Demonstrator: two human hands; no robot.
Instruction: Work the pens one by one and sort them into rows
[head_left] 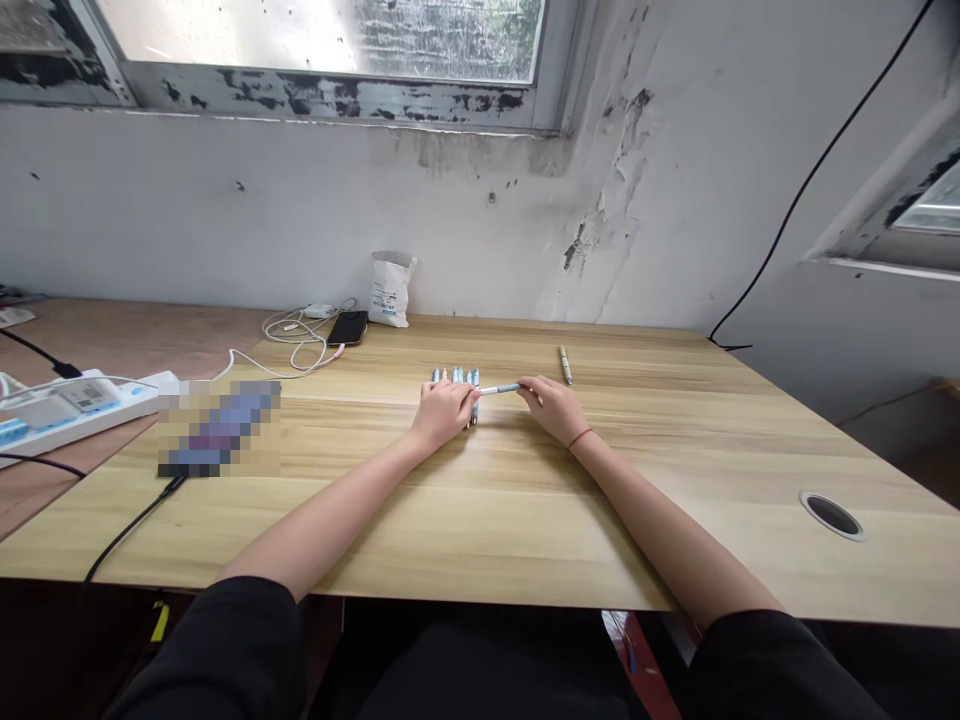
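Between my two hands a light-blue and white pen (499, 389) is held level, just above the table. My left hand (444, 412) pinches its white end, and my right hand (555, 408), with a red string at the wrist, pinches its blue end. Behind and beneath my left hand several pens (458, 375) lie side by side in a row, pointing away from me; my fingers hide much of them. A beige pen (565, 365) lies apart, beyond my right hand.
A phone (349, 328) with a white cable and a white packet (391, 288) are by the wall. At left are a blurred-out device (221, 430) on a black cable and a power strip (90, 408). A round cable hole (832, 516) is at right on the wooden table (480, 530).
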